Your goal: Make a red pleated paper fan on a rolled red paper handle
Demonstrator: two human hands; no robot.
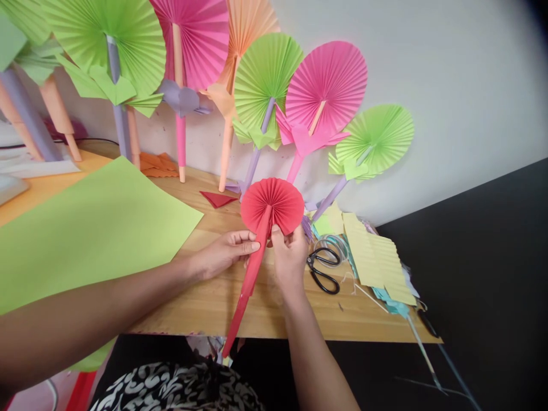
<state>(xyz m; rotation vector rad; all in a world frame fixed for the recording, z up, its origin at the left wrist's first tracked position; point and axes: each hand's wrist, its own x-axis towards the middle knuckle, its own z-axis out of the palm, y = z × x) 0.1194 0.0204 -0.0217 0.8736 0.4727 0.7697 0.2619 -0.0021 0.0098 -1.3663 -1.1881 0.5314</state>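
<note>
A red pleated paper fan with a long red rolled-paper handle lies tilted over the wooden table. My left hand pinches the handle from the left, just below the round fan. My right hand grips the fan's lower edge from the right, fingers closed on the paper. The handle's lower end reaches past the table's front edge.
A large green paper sheet covers the table's left. Black scissors and yellow pleated paper lie right of my hands. Several finished green, pink and orange fans lean on the wall behind. A red paper scrap lies near them.
</note>
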